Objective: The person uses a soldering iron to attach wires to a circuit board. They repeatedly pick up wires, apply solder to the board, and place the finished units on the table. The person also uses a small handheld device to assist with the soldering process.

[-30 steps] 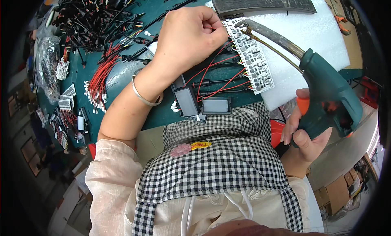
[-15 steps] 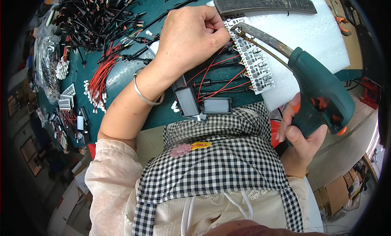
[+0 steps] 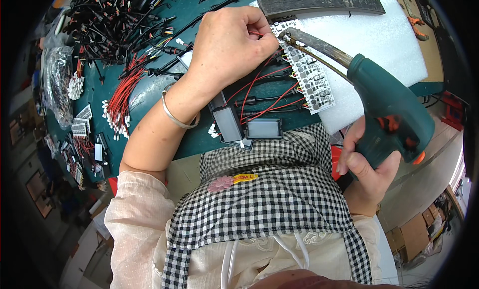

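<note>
My right hand [image 3: 371,161] is wrapped round the grip of a dark green soldering gun [image 3: 384,104]. Its metal tip and a thin brass-coloured tube reach to the upper end of a white circuit board strip [image 3: 312,77] covered in small components. Beside that end, my left hand [image 3: 237,44] pinches a thin red wire [image 3: 255,33] between thumb and fingertips. Several red wires and black cables [image 3: 269,100] run from the strip's left edge. Two small dark-framed rectangular modules [image 3: 264,129] lie near the table's front edge, below the wires.
White foam sheet [image 3: 369,54] lies under the strip, with a worn black bar [image 3: 322,3] across its far side. A heap of black connector cables [image 3: 117,29] and a bundle of red wires with white plugs [image 3: 130,97] cover the green table's left. Orange-handled pliers [image 3: 418,28] lie far right.
The view has shifted slightly. My left hand and the soldering gun keep nearly the same places by the board strip's upper end.
</note>
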The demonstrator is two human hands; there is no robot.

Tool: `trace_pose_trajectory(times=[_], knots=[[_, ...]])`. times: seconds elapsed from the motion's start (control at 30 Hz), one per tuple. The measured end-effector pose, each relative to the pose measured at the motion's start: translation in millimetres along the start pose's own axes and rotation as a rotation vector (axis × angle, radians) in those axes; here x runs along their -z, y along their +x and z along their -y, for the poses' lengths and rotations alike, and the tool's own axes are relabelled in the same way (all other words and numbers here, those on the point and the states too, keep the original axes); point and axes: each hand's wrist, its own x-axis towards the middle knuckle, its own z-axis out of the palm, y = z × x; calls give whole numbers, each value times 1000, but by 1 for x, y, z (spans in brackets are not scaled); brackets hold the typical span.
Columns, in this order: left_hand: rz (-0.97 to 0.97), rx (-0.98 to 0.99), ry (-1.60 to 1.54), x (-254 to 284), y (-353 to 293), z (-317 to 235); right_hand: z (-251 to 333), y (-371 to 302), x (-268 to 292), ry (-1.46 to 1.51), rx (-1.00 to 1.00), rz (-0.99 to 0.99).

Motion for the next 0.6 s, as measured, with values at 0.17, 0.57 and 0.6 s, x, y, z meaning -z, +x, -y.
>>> trace_pose_trajectory(times=[0.17,0.57,0.6], knots=[[18,33,-31,1,4,-3,3,8,13,180,126,41],[-41,54,78,3,-5,4,-13,28,32,254,212,236],[-48,45,68,-1,-2,6,-13,33,36,204,248,320]])
